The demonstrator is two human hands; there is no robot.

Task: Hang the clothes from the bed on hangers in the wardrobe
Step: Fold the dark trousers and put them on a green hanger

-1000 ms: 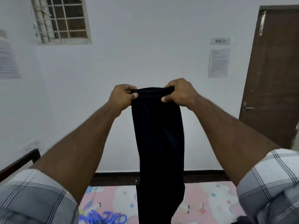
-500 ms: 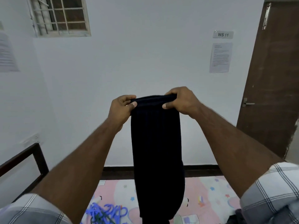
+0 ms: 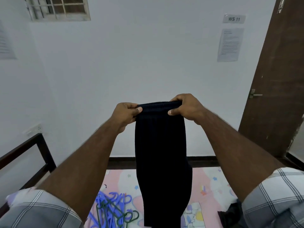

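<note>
A dark navy garment, folded lengthwise, hangs straight down in front of me over the bed. My left hand pinches its top left corner and my right hand pinches the top right corner, holding the top edge level. A pile of blue and green plastic hangers lies on the pink patterned sheet below my left forearm. Another dark piece of clothing lies on the bed at the lower right, partly behind my right sleeve.
A white wall faces me, with a barred window at upper left and a paper notice under a "WS 11" label. A brown door stands at right. The dark bed frame rail runs along the left.
My hands and the garment have dropped lower in view as the camera tilted down; more of the bed, the hangers and the dark clothing at lower right now show.
</note>
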